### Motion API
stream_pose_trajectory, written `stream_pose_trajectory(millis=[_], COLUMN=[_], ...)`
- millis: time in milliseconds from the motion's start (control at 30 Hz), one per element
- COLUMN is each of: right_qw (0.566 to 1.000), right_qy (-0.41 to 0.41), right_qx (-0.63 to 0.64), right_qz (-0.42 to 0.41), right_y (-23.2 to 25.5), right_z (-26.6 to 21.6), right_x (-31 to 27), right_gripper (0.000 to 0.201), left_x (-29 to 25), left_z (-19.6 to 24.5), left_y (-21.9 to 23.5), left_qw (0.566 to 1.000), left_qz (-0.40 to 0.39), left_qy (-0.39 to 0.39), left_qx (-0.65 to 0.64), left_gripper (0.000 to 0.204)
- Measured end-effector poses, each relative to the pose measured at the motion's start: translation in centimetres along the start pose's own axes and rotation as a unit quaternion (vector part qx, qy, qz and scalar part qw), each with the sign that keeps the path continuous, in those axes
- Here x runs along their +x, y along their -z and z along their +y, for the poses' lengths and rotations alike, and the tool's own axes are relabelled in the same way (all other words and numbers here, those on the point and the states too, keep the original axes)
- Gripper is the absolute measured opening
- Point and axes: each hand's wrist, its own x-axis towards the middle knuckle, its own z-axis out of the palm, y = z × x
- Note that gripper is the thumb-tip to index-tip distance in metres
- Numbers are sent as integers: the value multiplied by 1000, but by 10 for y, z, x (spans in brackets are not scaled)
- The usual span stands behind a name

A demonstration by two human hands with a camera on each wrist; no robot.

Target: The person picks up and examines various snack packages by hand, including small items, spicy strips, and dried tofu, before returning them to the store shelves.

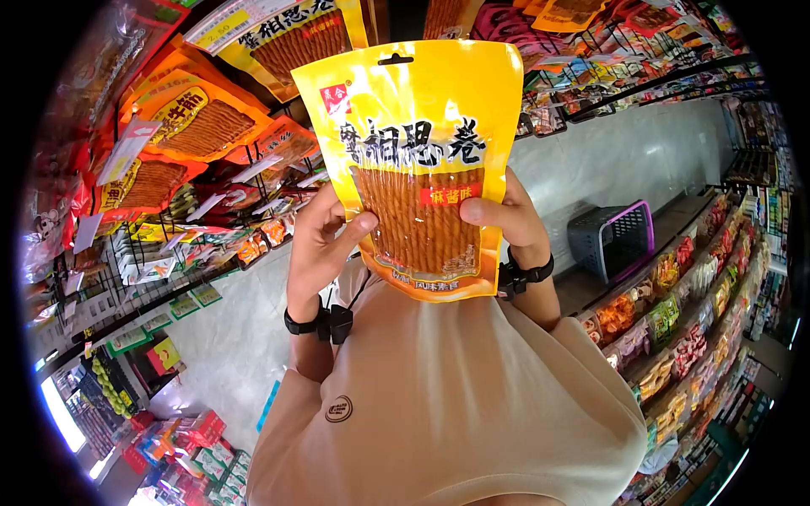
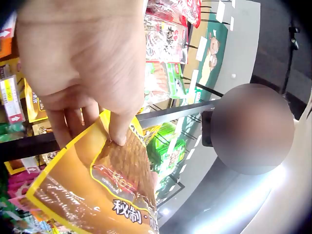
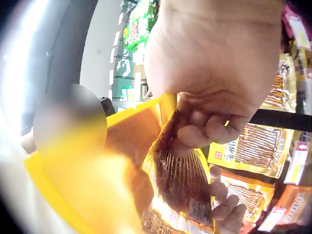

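Note:
A yellow snack bag point(image 1: 422, 110) with a window of brown sticks stands upright in front of the chest, its printed front facing the head camera. My left hand point(image 1: 325, 244) grips its lower left edge, thumb on the front. At the opposite edge my right hand point(image 1: 516, 221) pinches it the same way. In the left wrist view, the left thumb presses the bag point(image 2: 73, 175) near its window, while other fingers go behind. The right wrist view has the right hand point(image 3: 219, 73) with curled fingers against the bag point(image 3: 180, 180); fingertips of the left hand show below.
Orange snack packs point(image 1: 194, 118) hang on a rack at the left. A similar yellow pack point(image 1: 295, 51) hangs behind the held bag. On the floor at right stands a grey basket point(image 1: 595, 240) with a pink rim, beside tiered shelves of snacks point(image 1: 675, 337).

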Motion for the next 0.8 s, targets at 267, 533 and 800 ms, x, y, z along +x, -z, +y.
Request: stream_pose_trajectory(millis=[267,533,800], right_qw=[1000,997,993], right_qy=[3,10,17], right_qx=[-26,-74,-120], right_qz=[0,19,5], right_y=[7,9,21], right_z=[11,11,17], right_x=[12,17,19], right_gripper=[40,33,31], left_x=[-7,0,16], left_z=[9,16,-1], left_y=[-1,-6,3], left_qw=[996,997,998], left_qz=[67,75,-12], left_qy=[-65,-32,-25], left_qx=[-12,15,-62], left_gripper=[39,38,31])
